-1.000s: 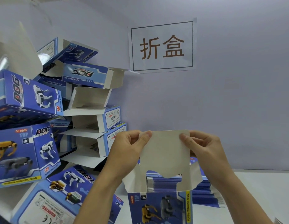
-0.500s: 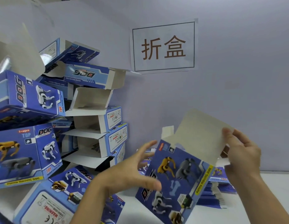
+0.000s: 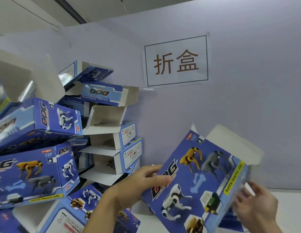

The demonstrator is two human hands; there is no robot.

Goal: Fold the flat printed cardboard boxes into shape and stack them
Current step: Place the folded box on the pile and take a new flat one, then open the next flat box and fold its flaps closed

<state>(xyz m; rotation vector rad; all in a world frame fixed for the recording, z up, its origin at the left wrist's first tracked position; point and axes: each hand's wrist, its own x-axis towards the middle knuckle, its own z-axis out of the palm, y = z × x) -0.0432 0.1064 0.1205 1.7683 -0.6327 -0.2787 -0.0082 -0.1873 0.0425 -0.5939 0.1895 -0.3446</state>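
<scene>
Holding a blue printed box [image 3: 202, 179] tilted in front of you, you have it between both hands above the white table [image 3: 291, 195]. Your left hand [image 3: 143, 182] grips its left edge, thumb lying across the printed face near the red "DOG" lettering and the other fingers behind the cardboard. Your right hand [image 3: 255, 204] is at the box's lower right side with fingers spread and fairly straight; it is blurred, and you cannot tell from this view whether it presses the side panel or only sits just beside it. The box's printed front faces you, showing a yellow, a grey and a white toy dog, and its plain top flap [image 3: 234, 145] stands open at the upper right.

To your left, a leaning pile of folded boxes [image 3: 45, 169] of the same print rises against the pale wall [image 3: 255, 98], several with open flaps showing their bare insides. One more box [image 3: 75, 211] lies on the table under your left forearm, warning label up. A paper sign [image 3: 176, 62] with two brown characters hangs on the wall above the box you hold.
</scene>
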